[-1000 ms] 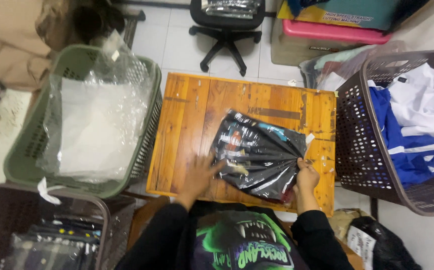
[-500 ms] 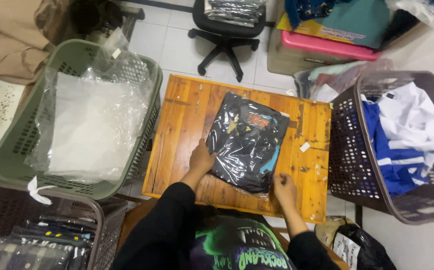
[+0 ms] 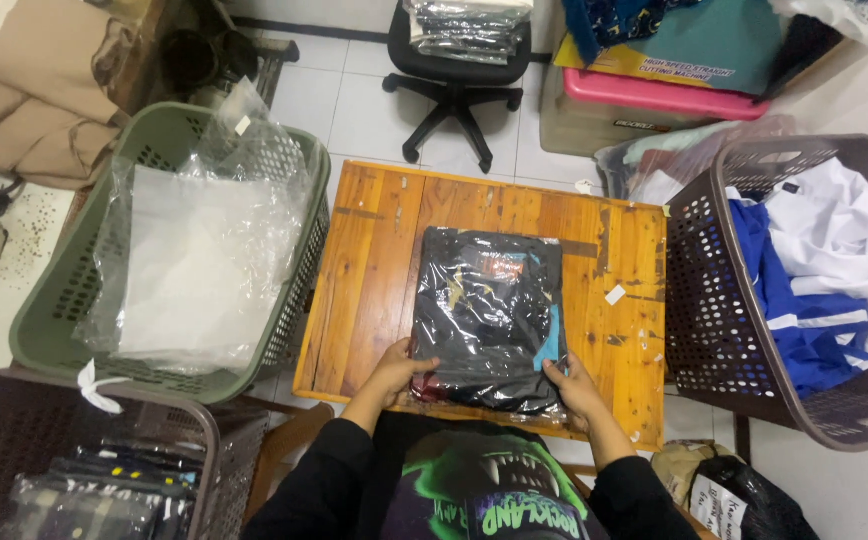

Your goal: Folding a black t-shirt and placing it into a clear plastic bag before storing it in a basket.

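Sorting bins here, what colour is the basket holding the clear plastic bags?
Olive green basket, seen in the head view.

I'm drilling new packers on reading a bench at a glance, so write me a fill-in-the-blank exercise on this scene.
1. Both hands grip the near edge of the dark folded garment in a clear plastic bag, which lies flat on the ____ table.
2. The green plastic basket holds clear ____ bags.
3. The brown basket at the person's right holds white and ____ clothes.

Missing words: wooden; plastic; blue
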